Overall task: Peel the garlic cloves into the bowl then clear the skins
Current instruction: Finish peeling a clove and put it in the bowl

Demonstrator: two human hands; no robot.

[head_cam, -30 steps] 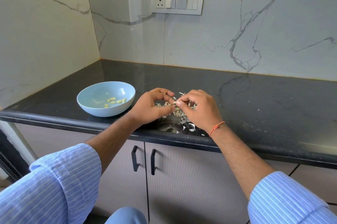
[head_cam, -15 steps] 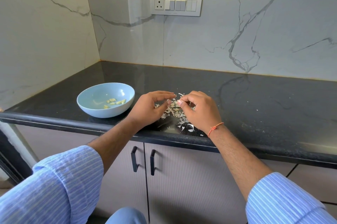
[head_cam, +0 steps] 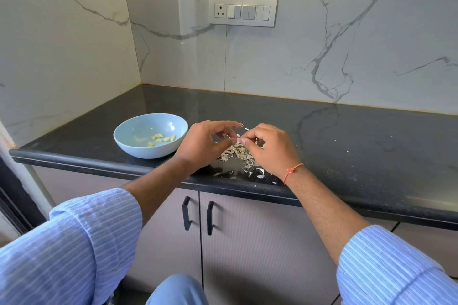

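- Garlic skins [head_cam: 235, 153]: a loose pile on the black counter [head_cam: 347, 146], near its front edge, directly beneath and between both hands. Stray flakes lie just in front of the pile.
- Clove in work: too small to resolve. If one is held, it sits inside the curl of the right hand's fingers; its long axis cannot be determined.
- Right hand [head_cam: 270, 151]: fingers curled inward, thumb and forefinger tips pinched together over the pile. What they pinch, clove or skin, cannot be told.
- Left hand [head_cam: 205, 143]: fingers relaxed and partly extended, forefinger reaching toward the right hand's fingertips, holding nothing visible. A small gap separates the two hands.
- Bowl [head_cam: 128, 141]: pale blue, on the counter just left of the left hand, holding a few peeled cloves [head_cam: 162, 138]. The left hand is the nearer one to it; a transfer runs leftward from the pile.
- Change from the earlier frames: the left hand has loosened from a closed curl against the right hand to an open reach; the fingertips have drawn apart. Bowl and pile are unmoved.
- Judgement: peeling is under way; clearing of skins not yet begun.
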